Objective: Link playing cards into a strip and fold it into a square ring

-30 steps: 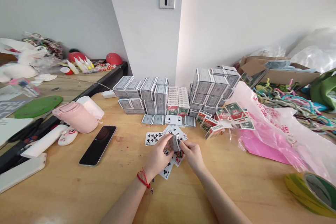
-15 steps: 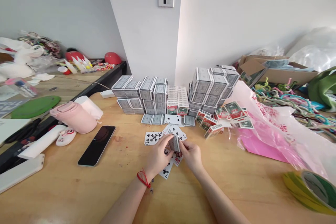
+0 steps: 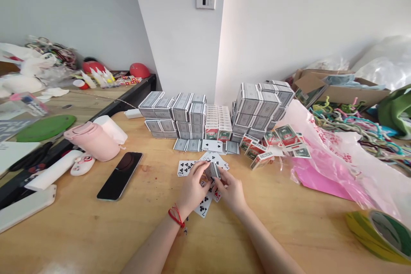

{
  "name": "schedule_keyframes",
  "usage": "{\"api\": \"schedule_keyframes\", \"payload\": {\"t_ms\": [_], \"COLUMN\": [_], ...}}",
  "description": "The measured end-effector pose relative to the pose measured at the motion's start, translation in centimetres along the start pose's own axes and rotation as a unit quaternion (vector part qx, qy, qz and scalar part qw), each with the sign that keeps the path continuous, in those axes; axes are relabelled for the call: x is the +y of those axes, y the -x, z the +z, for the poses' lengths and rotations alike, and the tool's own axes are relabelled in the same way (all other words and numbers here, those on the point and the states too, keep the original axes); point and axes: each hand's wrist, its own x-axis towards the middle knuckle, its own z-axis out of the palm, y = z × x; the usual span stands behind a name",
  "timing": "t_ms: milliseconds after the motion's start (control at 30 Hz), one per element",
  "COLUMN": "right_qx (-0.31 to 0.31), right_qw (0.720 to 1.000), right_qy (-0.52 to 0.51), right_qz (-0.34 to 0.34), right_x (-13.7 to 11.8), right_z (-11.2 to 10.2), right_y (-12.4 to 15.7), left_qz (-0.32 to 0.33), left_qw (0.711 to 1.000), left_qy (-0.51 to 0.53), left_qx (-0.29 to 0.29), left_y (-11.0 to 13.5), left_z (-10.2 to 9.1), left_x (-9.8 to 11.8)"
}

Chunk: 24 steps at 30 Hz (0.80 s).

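Observation:
My left hand (image 3: 193, 188), with a red string at the wrist, and my right hand (image 3: 231, 190) meet over the middle of the wooden table (image 3: 96, 231). Both are closed on a small stack of playing cards (image 3: 212, 171) held on edge with its patterned back showing. Loose face-up cards (image 3: 188, 167) lie spread on the table under and just beyond my hands, among them a nine of clubs and a seven of clubs (image 3: 203, 208).
Stacks of grey card packs (image 3: 180, 113) and a taller pile (image 3: 257, 109) stand by the wall, with red-green card boxes (image 3: 276, 141) beside them. A black phone (image 3: 120, 169), a pink pouch (image 3: 91, 141), pink plastic bag (image 3: 324, 154) and yellow-green tape roll (image 3: 379, 231) lie around.
My hands have drawn slightly closer together around the card stack and shifted a little toward me; the stack stays in both hands. The view moved a bit.

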Motion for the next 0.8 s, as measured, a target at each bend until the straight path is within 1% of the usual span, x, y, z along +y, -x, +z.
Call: {"api": "schedule_keyframes", "payload": {"t_ms": [133,267,333,433,533,600,667,733,800], "right_qx": [-0.006,-0.018,-0.025,-0.041,-0.06,-0.073,-0.09,-0.105,-0.099], "right_qw": [1.0,1.0,0.999,0.991,0.984,0.98,0.975,0.971,0.973], "right_qy": [0.013,0.001,-0.037,-0.121,-0.157,-0.168,-0.187,-0.196,-0.186], "right_qz": [-0.016,-0.014,-0.003,0.03,0.064,0.077,0.083,0.087,0.09], "right_x": [-0.3,-0.3,-0.2,-0.1,-0.2,-0.5,-0.8,-1.1,-1.2], "right_z": [-0.2,-0.2,-0.1,0.0,0.0,0.1,0.4,0.7,1.1], "right_y": [0.1,0.3,0.3,0.1,0.0,0.0,0.3,0.7,0.9], "left_qz": [0.001,-0.009,-0.013,-0.01,-0.006,-0.03,-0.071,-0.105,-0.124], "left_qw": [1.0,1.0,1.0,1.0,0.998,0.993,0.986,0.981,0.981], "left_qy": [-0.005,-0.01,-0.01,-0.008,0.033,0.094,0.149,0.164,0.146], "left_qx": [0.002,-0.011,-0.019,-0.024,-0.049,-0.058,-0.037,-0.014,-0.018], "left_y": [0.0,0.1,0.1,0.1,0.0,0.0,0.0,0.0,0.1], "left_z": [0.0,-0.1,-0.2,-0.4,-0.6,-0.6,-0.4,-0.1,0.3], "left_x": [0.0,0.0,0.3,1.0,1.6,1.7,1.6,1.5,1.5]}}
